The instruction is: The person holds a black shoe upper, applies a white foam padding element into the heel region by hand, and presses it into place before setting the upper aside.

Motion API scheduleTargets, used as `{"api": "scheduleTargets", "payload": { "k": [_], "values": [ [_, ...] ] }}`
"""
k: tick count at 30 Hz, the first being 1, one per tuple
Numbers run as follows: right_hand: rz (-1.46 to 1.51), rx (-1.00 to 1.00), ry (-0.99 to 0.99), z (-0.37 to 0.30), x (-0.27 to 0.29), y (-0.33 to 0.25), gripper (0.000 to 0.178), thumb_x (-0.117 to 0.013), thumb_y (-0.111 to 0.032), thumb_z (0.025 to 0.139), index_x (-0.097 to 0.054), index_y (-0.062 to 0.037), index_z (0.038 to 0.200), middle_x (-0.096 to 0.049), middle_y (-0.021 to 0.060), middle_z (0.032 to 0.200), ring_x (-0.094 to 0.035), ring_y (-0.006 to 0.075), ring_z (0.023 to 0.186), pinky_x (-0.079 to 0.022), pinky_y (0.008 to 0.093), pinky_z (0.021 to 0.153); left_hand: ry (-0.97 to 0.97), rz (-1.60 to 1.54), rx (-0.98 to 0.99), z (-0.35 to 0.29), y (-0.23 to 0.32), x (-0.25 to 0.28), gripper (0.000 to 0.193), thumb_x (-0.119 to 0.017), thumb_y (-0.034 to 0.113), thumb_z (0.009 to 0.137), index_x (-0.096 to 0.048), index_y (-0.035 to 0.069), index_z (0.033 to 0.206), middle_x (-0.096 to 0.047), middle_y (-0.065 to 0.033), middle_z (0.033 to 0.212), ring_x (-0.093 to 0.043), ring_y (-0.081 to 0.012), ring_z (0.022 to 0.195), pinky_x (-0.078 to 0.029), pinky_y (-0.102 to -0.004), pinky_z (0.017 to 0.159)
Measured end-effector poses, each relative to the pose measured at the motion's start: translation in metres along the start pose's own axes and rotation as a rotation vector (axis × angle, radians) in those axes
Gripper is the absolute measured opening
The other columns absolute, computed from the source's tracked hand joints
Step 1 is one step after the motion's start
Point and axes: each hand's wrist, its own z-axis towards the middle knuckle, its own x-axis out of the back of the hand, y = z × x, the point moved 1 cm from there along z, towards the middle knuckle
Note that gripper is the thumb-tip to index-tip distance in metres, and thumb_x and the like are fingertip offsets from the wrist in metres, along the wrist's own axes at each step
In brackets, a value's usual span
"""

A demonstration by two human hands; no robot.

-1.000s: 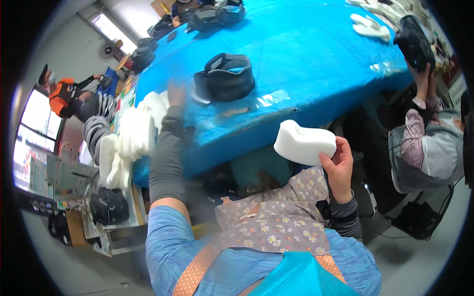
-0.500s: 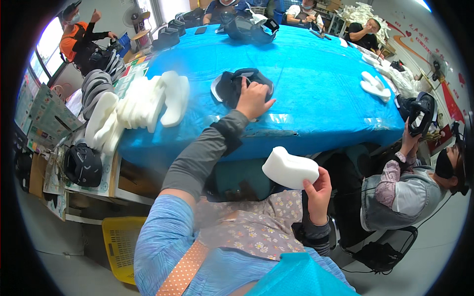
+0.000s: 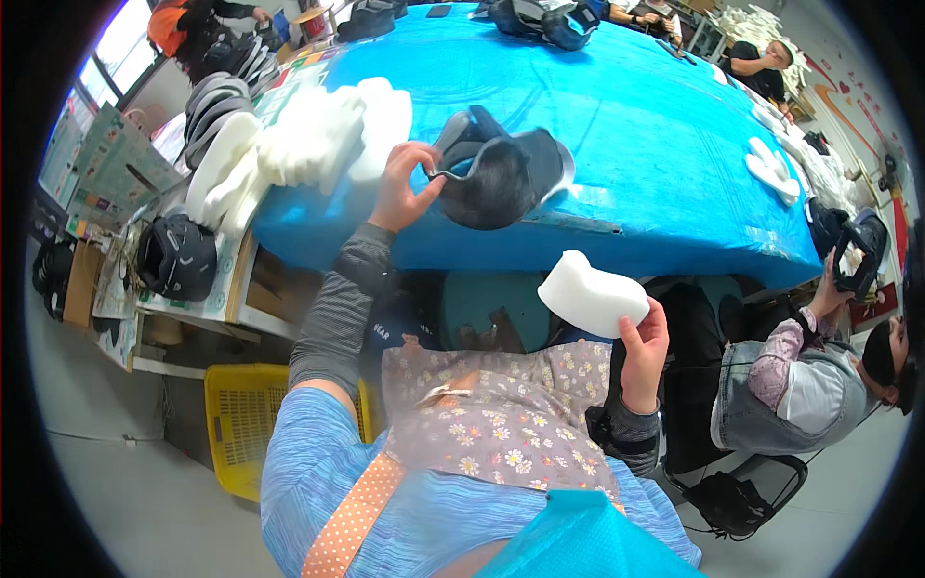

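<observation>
My left hand pinches the left edge of a dark, rounded, padded fabric piece. It is tilted up at the table's near edge, with its open hollow toward my fingers; its exact kind I cannot tell. Over my lap, my right hand grips the lower right end of a white curved foam pad between thumb and fingers. Just left of my left hand stands a row of similar white foam pads.
A blue sheet covers the table. More dark pieces lie at its far side. A black helmet rests on the left side table, above a yellow basket. To my right, a seated person holds a black piece.
My left hand has moved from inside the dark piece to its left edge, and the piece is now turned and tilted up. The view has shifted downward; my right hand still holds the foam pad.
</observation>
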Motion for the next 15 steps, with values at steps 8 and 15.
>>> {"api": "scheduleTargets", "payload": {
  "k": [8,15],
  "values": [
    [0.043,-0.045,-0.133,0.015,-0.030,0.008,0.038,-0.066,-0.002,0.091,-0.051,0.0012,0.126,-0.062,0.0067,0.118,-0.059,0.0142,0.109,-0.046,0.0295,0.096,0.311,-0.526,0.615,-0.031,-0.004,-0.054,0.060,-0.061,0.027,0.095,-0.036,0.001,0.142,-0.044,-0.0140,0.140,-0.041,-0.0239,0.129,-0.031,-0.0334,0.110],
    [0.110,0.063,-0.248,0.039,-0.055,-0.011,0.041,-0.062,-0.008,0.095,-0.049,0.0036,0.131,-0.061,0.0108,0.125,-0.056,0.0171,0.116,-0.041,0.0320,0.103,0.402,-0.521,0.538,-0.036,0.008,-0.044,0.039,-0.045,0.022,0.097,-0.050,0.002,0.131,-0.057,-0.0069,0.110,-0.051,-0.0146,0.102,-0.040,-0.0267,0.094]
  ]
}}
